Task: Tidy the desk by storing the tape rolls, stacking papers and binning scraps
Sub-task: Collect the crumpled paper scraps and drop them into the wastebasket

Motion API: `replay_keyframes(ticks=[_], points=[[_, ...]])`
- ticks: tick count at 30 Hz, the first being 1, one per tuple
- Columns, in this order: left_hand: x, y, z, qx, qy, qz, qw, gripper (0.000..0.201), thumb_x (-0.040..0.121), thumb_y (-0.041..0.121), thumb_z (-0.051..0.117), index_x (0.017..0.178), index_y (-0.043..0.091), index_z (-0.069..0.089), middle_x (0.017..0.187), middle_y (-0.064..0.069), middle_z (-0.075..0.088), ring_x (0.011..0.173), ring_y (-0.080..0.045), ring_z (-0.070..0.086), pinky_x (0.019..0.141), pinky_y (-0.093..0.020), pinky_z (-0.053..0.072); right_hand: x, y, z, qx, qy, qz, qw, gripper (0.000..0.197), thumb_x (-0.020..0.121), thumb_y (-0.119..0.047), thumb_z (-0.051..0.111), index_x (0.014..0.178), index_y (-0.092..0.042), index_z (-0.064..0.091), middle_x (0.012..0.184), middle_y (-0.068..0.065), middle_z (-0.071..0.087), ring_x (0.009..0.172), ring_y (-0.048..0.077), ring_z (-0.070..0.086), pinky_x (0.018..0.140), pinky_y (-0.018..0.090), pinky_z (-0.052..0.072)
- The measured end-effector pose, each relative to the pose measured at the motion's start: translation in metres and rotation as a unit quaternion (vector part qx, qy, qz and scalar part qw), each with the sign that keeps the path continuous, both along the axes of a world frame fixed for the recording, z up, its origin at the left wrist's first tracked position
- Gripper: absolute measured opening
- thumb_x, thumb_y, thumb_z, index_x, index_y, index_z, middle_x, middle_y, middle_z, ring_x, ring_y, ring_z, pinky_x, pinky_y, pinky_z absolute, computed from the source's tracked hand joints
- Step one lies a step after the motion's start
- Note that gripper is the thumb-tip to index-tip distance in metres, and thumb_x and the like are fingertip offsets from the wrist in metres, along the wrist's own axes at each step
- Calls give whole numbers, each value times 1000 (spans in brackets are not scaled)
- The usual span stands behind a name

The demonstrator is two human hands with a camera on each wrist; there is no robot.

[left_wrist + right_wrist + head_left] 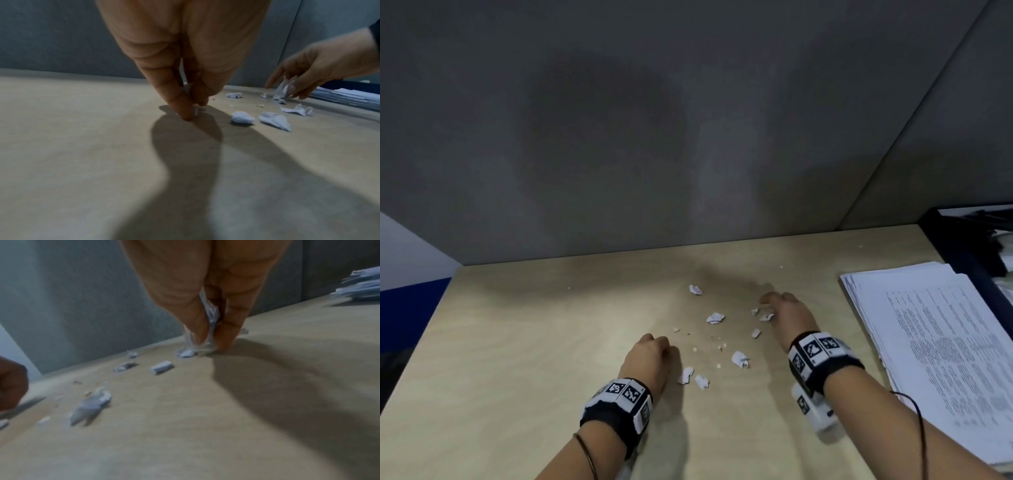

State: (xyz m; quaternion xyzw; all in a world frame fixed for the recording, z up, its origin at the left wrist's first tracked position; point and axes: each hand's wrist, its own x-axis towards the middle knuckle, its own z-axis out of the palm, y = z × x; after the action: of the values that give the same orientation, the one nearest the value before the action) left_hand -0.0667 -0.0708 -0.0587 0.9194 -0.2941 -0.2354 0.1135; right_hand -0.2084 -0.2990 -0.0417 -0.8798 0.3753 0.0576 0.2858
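Observation:
Several crumpled white paper scraps point(715, 318) lie scattered on the middle of the tan desk point(517, 342). My left hand point(654, 344) is at the left edge of the scatter with its fingertips down on the desk. In the left wrist view the left hand point(193, 112) pinches a small white scrap point(196, 111). My right hand point(768, 308) is at the right edge of the scatter. In the right wrist view the right hand point(209, 340) holds crumpled scraps point(211, 313) between thumb and fingers, fingertips touching the desk. No tape rolls are in view.
A thick stack of printed papers point(928, 342) lies at the desk's right side, next to a dark tray point(962, 246) holding more sheets. Grey partition walls point(688, 137) close off the back and right. Tiny crumbs point(720, 347) dot the desk among the scraps.

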Motion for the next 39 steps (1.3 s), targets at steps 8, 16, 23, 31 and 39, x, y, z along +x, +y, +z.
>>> replay_keyframes(ticks=[8, 16, 23, 31, 39], points=[[-37, -14, 4, -1, 47, -1, 999, 49, 68, 55, 64, 95, 15, 58, 97, 2, 46, 84, -21, 57, 72, -28, 46, 10, 14, -10, -18, 79, 95, 992, 54, 88, -38, 53, 138, -19, 41, 135, 7, 38, 124, 27, 38, 101, 38, 41], [-50, -29, -7, -22, 45, -45, 998, 19, 88, 17, 54, 103, 9, 63, 105, -9, 54, 92, -31, 60, 77, -30, 45, -4, 52, -11, -37, 102, 163, 981, 63, 71, -47, 69, 124, -18, 49, 128, 5, 41, 117, 27, 40, 93, 34, 43], [-52, -31, -6, -58, 52, -53, 996, 18, 88, 11, 49, 97, 12, 64, 99, -11, 63, 90, -28, 60, 76, -30, 44, -3, 75, -16, -48, 71, 208, 974, 32, 84, 6, 41, 109, -7, 56, 111, 14, 49, 107, 30, 50, 79, 33, 40], [-16, -56, 17, -122, 38, -6, 992, 28, 92, 12, 48, 119, 11, 54, 99, -15, 68, 93, -30, 63, 77, -31, 45, 8, 54, -8, 8, 86, 123, 989, 27, 87, -3, 42, 105, -13, 61, 110, 12, 60, 97, 30, 60, 84, 31, 49], [44, -99, 20, -71, 13, -28, 997, 38, 93, 10, 45, 131, 9, 49, 118, -20, 62, 108, -33, 59, 88, -34, 46, 21, 9, -11, 20, 13, 63, 998, 33, 88, -1, 45, 111, -14, 64, 112, 6, 60, 97, 24, 60, 76, 17, 39]])
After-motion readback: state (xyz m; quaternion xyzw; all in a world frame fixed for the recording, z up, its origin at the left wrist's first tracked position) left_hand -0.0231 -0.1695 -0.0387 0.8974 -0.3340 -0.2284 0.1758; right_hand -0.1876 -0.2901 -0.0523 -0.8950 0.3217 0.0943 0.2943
